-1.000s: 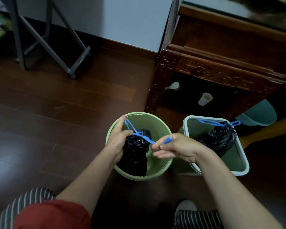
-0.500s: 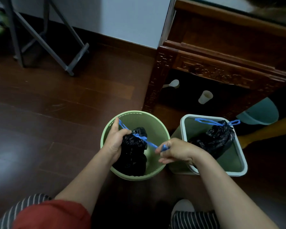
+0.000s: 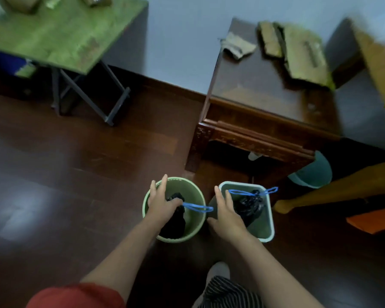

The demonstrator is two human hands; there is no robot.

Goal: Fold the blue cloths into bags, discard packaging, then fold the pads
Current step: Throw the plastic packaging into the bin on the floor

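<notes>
A round green bin [image 3: 193, 227] on the dark floor holds a tied black bag [image 3: 176, 221]; its blue drawstring [image 3: 197, 207] lies loose over the rim. To the right, a square white bin [image 3: 267, 227] holds a second black bag [image 3: 250, 206] with its own blue drawstring [image 3: 251, 192]. My left hand [image 3: 161, 202] hovers over the green bin with fingers spread, thumb near the bag top. My right hand [image 3: 227, 213] hangs open between the two bins, holding nothing.
A carved dark wooden table [image 3: 260, 112] with cloth items on top stands behind the bins. A green folding table [image 3: 53, 38] stands at the back left. A teal object [image 3: 313, 174] and an orange sheet [image 3: 373, 218] lie on the right.
Both hands have let go of the blue drawstring and opened. The view has tilted upward, so the tabletops have come into sight and the bins sit lower in the frame.
</notes>
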